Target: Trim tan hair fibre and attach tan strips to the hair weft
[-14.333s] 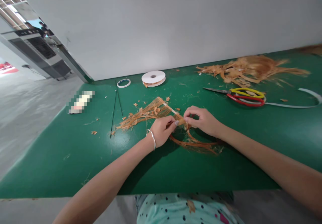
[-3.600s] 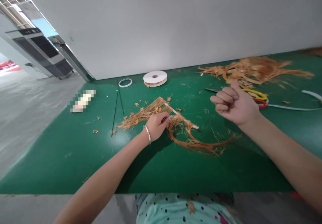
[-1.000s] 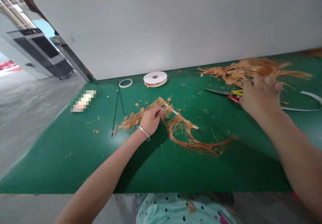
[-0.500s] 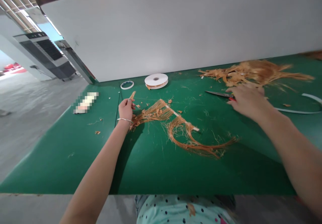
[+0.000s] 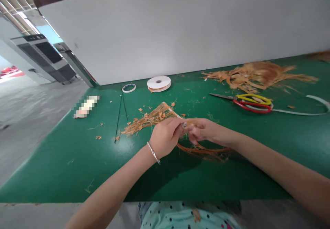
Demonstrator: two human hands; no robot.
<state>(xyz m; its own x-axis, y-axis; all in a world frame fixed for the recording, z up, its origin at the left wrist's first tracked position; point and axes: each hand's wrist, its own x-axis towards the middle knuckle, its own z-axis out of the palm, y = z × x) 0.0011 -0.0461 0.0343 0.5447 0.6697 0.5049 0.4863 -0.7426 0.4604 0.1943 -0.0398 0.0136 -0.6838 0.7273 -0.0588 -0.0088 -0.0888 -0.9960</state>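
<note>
My left hand [image 5: 167, 134], with a silver bangle at the wrist, meets my right hand [image 5: 207, 132] over the middle of the table. Between the fingers of both hands is a small tan fibre strip [image 5: 191, 121], largely covered by them. Fingers on both hands are closed around it. Under and behind the hands lies a fringe of orange-brown fibres [image 5: 144, 122] on a pale strip, partly hidden. Scissors [image 5: 254, 103] with one yellow and one red handle rest on the table to the right, untouched.
A white ribbon spool [image 5: 158, 82] and a tape roll [image 5: 129, 88] stand near the white partition [image 5: 180, 33]. Thin dark wires [image 5: 119, 115] lie at left. A fibre bundle [image 5: 265, 73] and a pale band [image 5: 296, 112] are at right. Scraps dot the green table [image 5: 64, 174].
My right hand has left the scissors and moved left to the middle. My left hand has moved right with the tan strip, so both hands now meet.
</note>
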